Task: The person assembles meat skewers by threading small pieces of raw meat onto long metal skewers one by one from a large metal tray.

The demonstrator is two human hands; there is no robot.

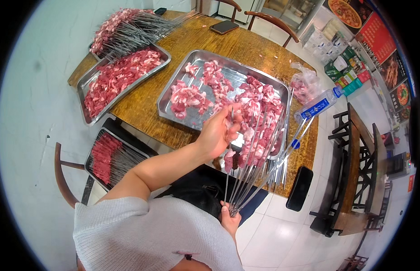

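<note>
My left hand [218, 130] is over the near edge of a steel tray [200, 54], its fingers closed on a piece of raw meat at the upper end of a metal skewer. Lower on this skewer sits another meat piece [229, 161]. In my right hand [230, 216], close to my body, are the gathered lower ends of several metal skewers [245, 189], which fan out over the tray's right part. Cut raw meat [188, 98] lies in heaps in the tray. More loose skewers [281, 172] lie by its right corner, partly hidden.
A second tray [167, 57] of meat stands left, before a pile of loaded skewers [128, 30]. Another tray of skewered meat [106, 159] is lower left. A plastic bottle [318, 105], a bag of meat [305, 84] and a phone [299, 188] are right; another phone [224, 27] lies at the back.
</note>
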